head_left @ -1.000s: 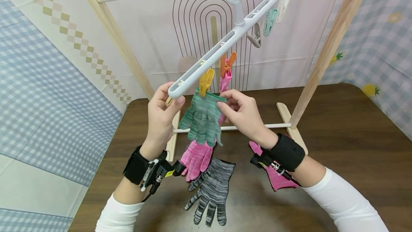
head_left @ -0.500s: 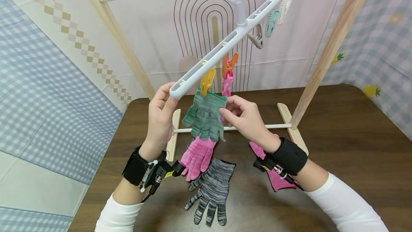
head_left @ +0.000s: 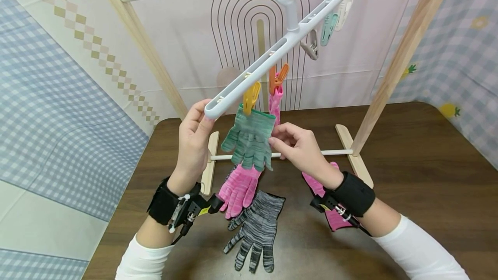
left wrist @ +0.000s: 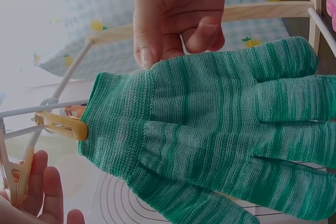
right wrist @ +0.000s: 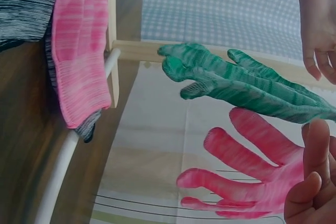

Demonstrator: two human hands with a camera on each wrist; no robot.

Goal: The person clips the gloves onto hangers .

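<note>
One hanger (head_left: pixel 268 57), six clips (head_left: pixel 252 97), at least five gloves (head_left: pixel 250 139).

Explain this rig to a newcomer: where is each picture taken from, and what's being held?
No robot here: a person works bare-handed. The large picture comes from a camera worn on the head; the smaller two come from the wrist cameras.

The left hand holds the near end of a white hanger. The right hand is at the edge of a green striped glove; I can't tell whether it grips. A yellow clothespin clips that glove, and an orange clothespin holds a pink glove behind it.

On the wood-grain table lie a gray striped glove and other pink gloves.
</note>
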